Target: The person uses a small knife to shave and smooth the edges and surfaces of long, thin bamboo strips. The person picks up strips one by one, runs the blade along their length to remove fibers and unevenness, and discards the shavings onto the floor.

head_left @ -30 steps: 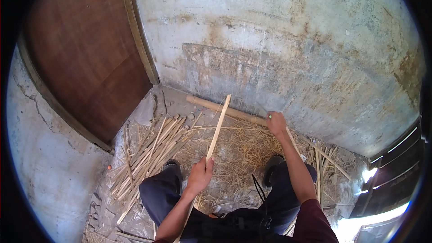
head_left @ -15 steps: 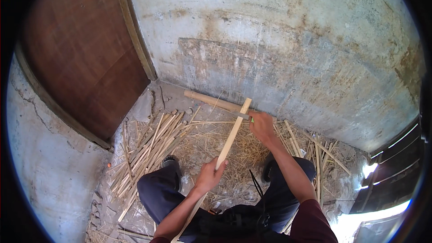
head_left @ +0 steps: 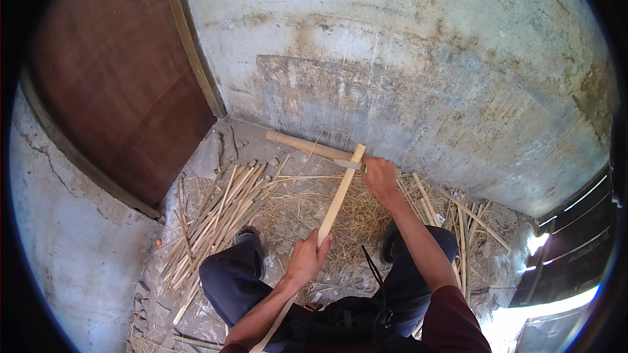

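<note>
Dark cloth covers the knees in trousers (head_left: pixel 226 278), cut off by the lower edge. Between them the left hand (head_left: pixel 306 261) is closed around a pale wooden strip (head_left: pixel 340 199), which slants away from the body; its near end runs beside the forearm and out of the picture, and the fingers' undersides are hidden. Farther out, the right hand (head_left: pixel 381 178) is curled tight on a knife (head_left: pixel 347 165), whose blade lies across the strip near its far end; the handle is mostly covered, with just a bit of green showing. Thin sticks (head_left: pixel 219 222) lie heaped at the left, and straw-like shavings (head_left: pixel 366 216) blur together on the floor. Beyond, a round pole (head_left: pixel 304 144), partly hidden behind the strip, lies along the stained wall (head_left: pixel 405 59).
</note>
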### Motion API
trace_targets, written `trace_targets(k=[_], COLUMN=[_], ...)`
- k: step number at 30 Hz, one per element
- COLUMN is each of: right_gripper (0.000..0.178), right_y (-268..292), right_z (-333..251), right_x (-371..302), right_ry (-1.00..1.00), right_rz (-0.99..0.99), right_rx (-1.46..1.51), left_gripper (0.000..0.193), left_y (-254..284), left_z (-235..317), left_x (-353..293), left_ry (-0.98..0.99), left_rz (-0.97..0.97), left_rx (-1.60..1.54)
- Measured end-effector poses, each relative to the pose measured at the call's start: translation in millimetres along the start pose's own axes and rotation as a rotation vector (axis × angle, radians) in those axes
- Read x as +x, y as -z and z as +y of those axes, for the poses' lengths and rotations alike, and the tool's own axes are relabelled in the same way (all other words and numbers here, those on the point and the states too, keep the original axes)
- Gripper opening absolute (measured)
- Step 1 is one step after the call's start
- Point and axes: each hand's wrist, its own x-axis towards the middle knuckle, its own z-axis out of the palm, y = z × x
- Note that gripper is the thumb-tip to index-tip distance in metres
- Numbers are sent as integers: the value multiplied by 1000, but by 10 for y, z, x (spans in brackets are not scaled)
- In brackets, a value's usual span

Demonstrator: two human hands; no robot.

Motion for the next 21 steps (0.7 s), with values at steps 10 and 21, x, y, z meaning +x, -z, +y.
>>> trace_targets(k=[10,21], right_gripper=[18,21], right_y=[-159,510], right_z=[1248,655], right_x=[258,312], right_ry=[-560,-422], right_rz=[-31,-24], right_rx=[-241,399], left_gripper=[32,34], left_y=[-21,109], left_z=[41,91], left_x=[-127,-46], left_ry=[-88,-21], left_rz=[-27,-57], left_rx=[79,94])
